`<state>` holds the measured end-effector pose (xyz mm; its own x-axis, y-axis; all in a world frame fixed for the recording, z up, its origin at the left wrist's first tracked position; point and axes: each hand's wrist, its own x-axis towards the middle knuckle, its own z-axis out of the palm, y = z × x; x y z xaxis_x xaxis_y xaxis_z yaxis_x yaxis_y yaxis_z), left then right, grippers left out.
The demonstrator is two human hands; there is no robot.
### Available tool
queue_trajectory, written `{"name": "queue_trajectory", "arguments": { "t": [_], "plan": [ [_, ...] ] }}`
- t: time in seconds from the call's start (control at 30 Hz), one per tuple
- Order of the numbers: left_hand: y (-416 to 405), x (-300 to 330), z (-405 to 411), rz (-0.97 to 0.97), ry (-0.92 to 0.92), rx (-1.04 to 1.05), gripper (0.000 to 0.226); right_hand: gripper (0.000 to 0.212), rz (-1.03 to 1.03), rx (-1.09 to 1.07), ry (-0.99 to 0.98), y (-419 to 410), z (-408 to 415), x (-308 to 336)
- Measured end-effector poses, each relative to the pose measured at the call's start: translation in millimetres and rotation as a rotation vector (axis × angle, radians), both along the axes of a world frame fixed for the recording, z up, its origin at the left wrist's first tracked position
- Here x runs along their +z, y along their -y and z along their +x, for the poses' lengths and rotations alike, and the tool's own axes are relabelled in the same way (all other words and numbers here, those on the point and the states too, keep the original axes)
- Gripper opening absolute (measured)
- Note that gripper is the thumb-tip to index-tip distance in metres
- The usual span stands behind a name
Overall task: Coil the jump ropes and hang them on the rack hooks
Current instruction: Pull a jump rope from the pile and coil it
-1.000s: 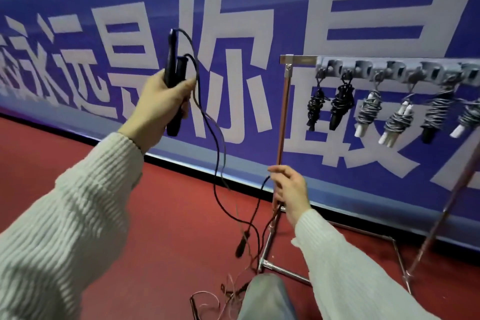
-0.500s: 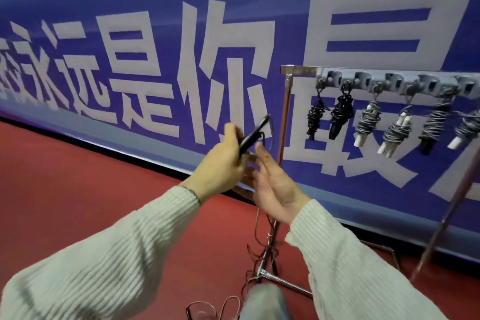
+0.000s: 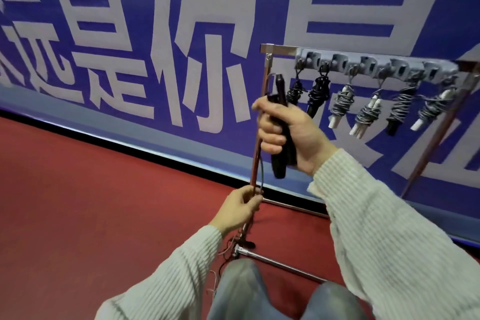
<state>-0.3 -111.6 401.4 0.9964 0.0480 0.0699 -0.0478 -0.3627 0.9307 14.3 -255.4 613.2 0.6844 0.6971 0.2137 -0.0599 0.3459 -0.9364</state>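
Just left of the rack point(image 3: 363, 60), the 2 black handles point(image 3: 281, 125) are being gripped by the right hand point(image 3: 291, 135) and the cord point(image 3: 261, 171) pinched below by the left hand point(image 3: 237, 209), so snagging on the rack's post is being risked.

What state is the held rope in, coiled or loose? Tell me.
Loose. The right hand grips both black handles; the cord hangs down through the left hand, unwound, unlike the coiled ropes on the rack.
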Motion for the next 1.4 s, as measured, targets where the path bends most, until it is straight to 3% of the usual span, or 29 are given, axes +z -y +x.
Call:
{"name": "queue_trajectory", "arguments": {
  "t": [0.03, 0.1, 0.17, 0.3, 0.37, 0.43, 0.5, 0.53, 0.63, 0.73, 0.8, 0.87, 0.97, 1.03, 1.07, 1.1, 1.2, 1.27, 1.33, 1.4],
  "plan": [
    [-2.1, -9.3, 2.3, -0.006, -0.02, 0.009, 0.01, 0.015, 0.09, -0.031, 0.016, 12.3, 5.9, 7.6],
    [-18.2, -19.6, 0.3, 0.089, -0.01, 0.116, 0.033, 0.02, 0.233, -0.096, 0.006, 43.6, 21.2, 15.0],
    [-41.5, -17.0, -5.2, 0.203, 0.03, 0.235, 0.039, 0.021, 0.259, -0.229, 0.013, 76.1, 36.5, 9.4],
    [-70.2, 19.0, -18.7, 0.029, 0.008, 0.091, 0.039, 0.026, 0.227, -0.545, -0.078, 122.0, 63.7, -23.1],
    [-75.4, 47.5, -21.3, -0.077, 0.088, 0.091, 0.032, 0.021, -0.026, -0.634, -0.093, 127.8, 71.2, -48.3],
    [-75.2, 77.7, -18.0, -0.217, 0.157, 0.116, 0.027, 0.009, -0.416, -0.601, 0.005, 113.3, 64.3, -80.7],
    [-60.2, 102.8, -13.9, -0.274, 0.209, 0.091, 0.025, 0.02, -0.633, -0.439, 0.089, 80.5, 43.7, -111.7],
    [-48.7, 111.4, -13.2, -0.296, 0.227, 0.055, 0.024, 0.03, -0.646, -0.351, 0.111, 60.1, 32.3, -124.7],
    [-12.5, 130.5, -18.5, -0.288, 0.272, -0.096, 0.02, 0.045, -0.568, -0.195, 0.139, 2.6, 5.9, -149.6],
    [-5.2, 134.4, -18.5, -0.024, 0.496, 0.013, 0.021, 0.022, -0.46, -0.345, 0.132, -29.9, -5.4, -153.3],
    [-13.0, 122.0, -24.9, -0.148, 0.603, 0.223, 0.033, 0.016, -0.313, -0.415, 0.011, -33.1, -4.9, -137.7],
    [-19.5, 89.0, -36.5, -0.288, 0.547, 0.357, 0.053, 0.014, -0.15, -0.39, -0.097, -31.0, -4.1, -115.0],
    [-19.1, 22.4, -50.8, -0.109, 0.32, 0.146, 0.073, 0.014, 0.066, -0.346, -0.183, -30.6, -4.1, -79.9],
    [-18.0, -15.3, -50.4, -0.023, 0.092, -0.079, 0.051, 0.015, 0.178, -0.318, -0.211, -29.8, -1.9, -60.1],
    [-18.8, -29.8, -49.2, 0.046, 0.029, -0.066, 0.028, 0.015, 0.203, -0.321, -0.196, -27.3, 1.0, -52.8],
    [-23.3, -41.4, -47.5, 0.064, -0.01, -0.005, 0.023, 0.015, 0.189, -0.35, -0.148, -23.3, 4.7, -46.7],
    [-59.6, -51.7, -46.5, 0.047, 0.011, 0.234, 0.028, 0.015, -0.044, -0.597, 0.021, -1.7, 27.9, -54.8],
    [-93.7, -44.4, -47.7, 0.305, 0.059, 0.234, 0.043, 0.014, -0.203, -0.783, -0.006, 21.1, 48.1, -78.6],
    [-122.2, -32.1, -52.4, 0.646, 0.062, 0.103, 0.064, 0.017, -0.376, -0.885, -0.073, 46.1, 64.2, -107.1],
    [-144.5, -20.3, -54.7, 0.735, 0.145, 0.065, 0.049, 0.02, -0.532, -0.93, -0.099, 68.0, 74.5, -133.9]
  ]
}}
